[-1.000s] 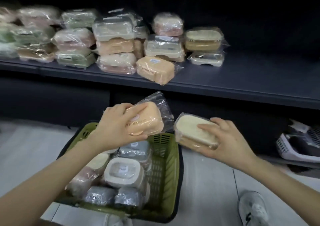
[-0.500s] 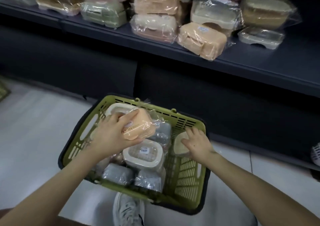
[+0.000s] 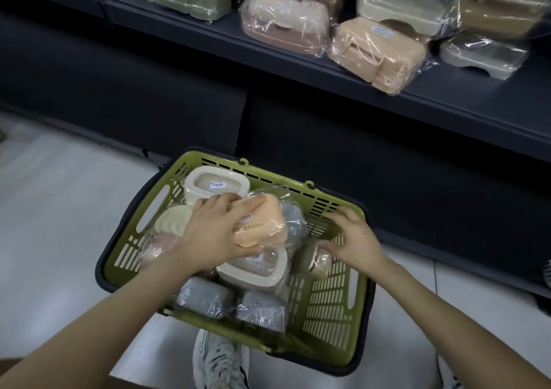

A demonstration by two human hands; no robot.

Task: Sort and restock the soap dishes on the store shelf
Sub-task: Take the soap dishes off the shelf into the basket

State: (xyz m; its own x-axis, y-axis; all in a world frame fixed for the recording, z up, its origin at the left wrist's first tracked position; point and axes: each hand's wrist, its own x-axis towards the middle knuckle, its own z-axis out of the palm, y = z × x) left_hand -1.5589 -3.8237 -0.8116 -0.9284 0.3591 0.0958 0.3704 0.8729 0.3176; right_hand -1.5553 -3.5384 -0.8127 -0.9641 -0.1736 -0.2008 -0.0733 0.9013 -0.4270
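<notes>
left hand (image 3: 217,233) grips orange soap dish (image 3: 264,224); oval sticker (image 3: 246,217) writing illegible.

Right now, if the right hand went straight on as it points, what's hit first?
The right hand points left and down into the green basket; first in line is probably the wrapped tan soap dish just beneath it. It may be touching; depth unclear.

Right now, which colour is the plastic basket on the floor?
The basket is olive green with a dark outer edge; the head view shows it best.
</notes>
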